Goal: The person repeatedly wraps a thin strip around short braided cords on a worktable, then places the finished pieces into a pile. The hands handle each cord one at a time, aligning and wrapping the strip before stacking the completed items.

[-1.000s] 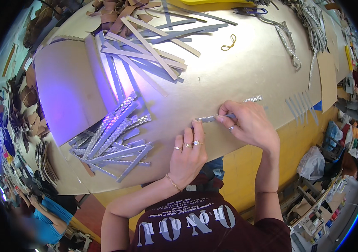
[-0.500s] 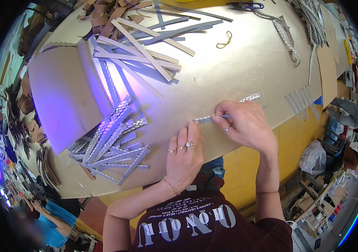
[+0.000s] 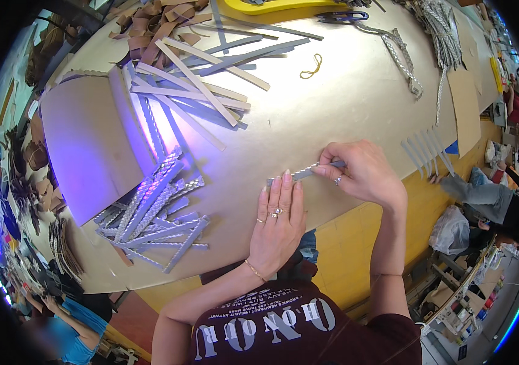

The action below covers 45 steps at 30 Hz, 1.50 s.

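A narrow grey strip with silver braid along it (image 3: 303,174) lies near the table's front edge. My left hand (image 3: 279,213) rests with its fingers stretched out flat, the fingertips pressing the strip's left end onto the table. To the right, my right hand (image 3: 366,173) pinches the strip between thumb and fingers, and a bit of plain grey shows at the pinch. The strip's far right end is hidden by that hand. A pile of similar braided grey strips (image 3: 153,213) lies left of my left hand.
Loose beige and grey strips (image 3: 202,85) lie at the back left, beside a large brown panel (image 3: 92,137). A yellow loop (image 3: 311,67), blue-handled snips (image 3: 343,17) and silver braid bundles (image 3: 439,36) lie further back. Several grey strips (image 3: 427,149) overhang the right edge.
My left hand's fingers have straightened and flattened over the strip. The braid end that stuck out beyond my right hand no longer shows. The whole view has shifted slightly.
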Available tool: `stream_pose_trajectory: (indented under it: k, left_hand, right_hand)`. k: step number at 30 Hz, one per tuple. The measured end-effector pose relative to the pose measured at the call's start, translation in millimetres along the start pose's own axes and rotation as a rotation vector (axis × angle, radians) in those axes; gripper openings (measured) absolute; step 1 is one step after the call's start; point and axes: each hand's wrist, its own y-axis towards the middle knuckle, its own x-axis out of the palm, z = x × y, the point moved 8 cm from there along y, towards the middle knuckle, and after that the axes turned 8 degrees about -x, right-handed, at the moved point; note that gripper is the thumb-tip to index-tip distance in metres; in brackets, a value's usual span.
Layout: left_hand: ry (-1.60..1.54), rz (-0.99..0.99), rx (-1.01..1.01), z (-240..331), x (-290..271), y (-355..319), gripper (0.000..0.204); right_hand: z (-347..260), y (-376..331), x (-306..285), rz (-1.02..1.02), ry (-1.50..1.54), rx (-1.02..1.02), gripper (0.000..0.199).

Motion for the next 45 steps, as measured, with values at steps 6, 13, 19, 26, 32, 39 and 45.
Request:
stream_pose_trajectory:
  k: [6, 13, 19, 26, 32, 39, 45]
  left_hand:
    - [0.059, 0.026, -0.011, 2.6, -5.5, 4.0, 0.063]
    - [0.089, 0.076, -0.046, 4.5, -13.3, 8.0, 0.058]
    - [0.191, 0.122, -0.045, 10.0, -17.2, 11.9, 0.053]
    - [0.193, 0.063, -0.043, 16.6, -15.8, 13.9, 0.059]
    - [-0.037, -0.026, -0.029, 20.6, -3.1, 17.1, 0.066]
    - [-0.140, -0.118, -0.161, -35.1, -21.8, -18.3, 0.076]
    - [-0.007, -0.053, -0.151, -47.7, -26.0, -28.4, 0.073]
  right_hand:
    - [3.2, -1.9, -2.3, 0.036, 0.021, -0.043, 0.015]
    - [2.1, 0.1, -2.1, 0.020, 0.013, -0.037, 0.014]
    - [0.7, -0.6, -2.6, 0.068, -0.011, -0.056, 0.012]
    - [-2.3, -2.2, -2.1, 0.074, -0.044, -0.042, 0.012]
    - [-3.1, -2.3, 0.0, 0.049, -0.033, -0.003, 0.015]
    - [-48.6, 1.3, 43.2, 0.068, 0.077, -0.016, 0.021]
    - [-61.8, -6.9, 53.2, 0.134, 0.105, 0.081, 0.018]
